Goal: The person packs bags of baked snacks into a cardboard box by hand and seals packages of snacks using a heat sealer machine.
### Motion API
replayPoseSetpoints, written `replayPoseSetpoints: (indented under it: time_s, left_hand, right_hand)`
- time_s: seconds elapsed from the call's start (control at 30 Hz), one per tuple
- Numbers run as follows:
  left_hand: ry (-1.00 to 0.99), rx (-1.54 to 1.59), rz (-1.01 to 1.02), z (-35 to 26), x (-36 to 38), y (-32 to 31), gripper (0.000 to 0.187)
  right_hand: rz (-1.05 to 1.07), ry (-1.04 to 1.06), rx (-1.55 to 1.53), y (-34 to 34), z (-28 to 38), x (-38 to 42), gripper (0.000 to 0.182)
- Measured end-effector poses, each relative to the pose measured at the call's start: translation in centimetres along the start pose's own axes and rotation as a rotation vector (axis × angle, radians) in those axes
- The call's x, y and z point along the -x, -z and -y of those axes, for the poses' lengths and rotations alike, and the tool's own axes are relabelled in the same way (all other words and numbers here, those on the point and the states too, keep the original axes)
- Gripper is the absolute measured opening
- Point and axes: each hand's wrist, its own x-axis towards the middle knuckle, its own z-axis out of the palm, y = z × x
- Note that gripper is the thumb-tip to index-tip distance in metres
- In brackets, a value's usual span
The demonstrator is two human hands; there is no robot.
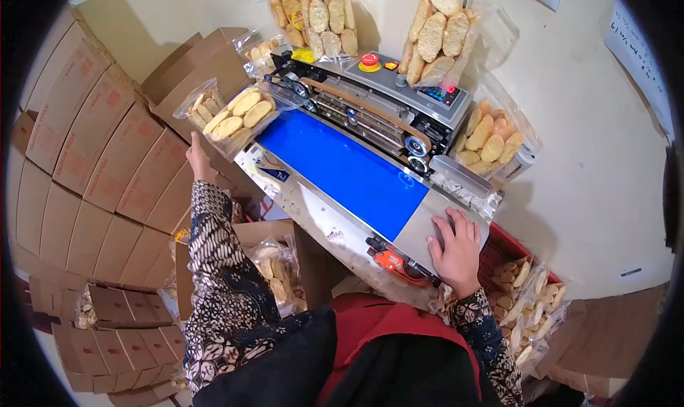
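My left hand is stretched out at the left end of a band sealing machine, fingers extended and holding nothing. Close to it, a clear plastic bag of oval golden bread pieces lies over the far left end of the blue conveyor belt. Another small bag of bread sits just behind that one. My right hand rests with spread fingers on the bare metal plate at the belt's right end. Beneath that plate's front edge is an orange part.
Bread bags lean on the wall behind the machine, near its red stop button. Stacked cardboard boxes fill the left side. An open carton holds bagged bread below. At lower right, a red crate holds more bags.
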Motion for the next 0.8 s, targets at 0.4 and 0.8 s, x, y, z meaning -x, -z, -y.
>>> replayPoseSetpoints:
  time_s: [0.4, 0.8]
  left_hand:
    - [0.57, 0.171, 0.348, -2.1, -0.4, -2.7, 0.088]
    - [0.601, 0.256, 0.351, 1.7, -5.1, -1.5, 0.058]
  right_hand:
    - [-0.008, 0.007, -0.036, 0.2, 0.2, -0.5, 0.033]
    - [-0.104, 0.031, -0.082, 0.0, -1.2, 0.1, 0.033]
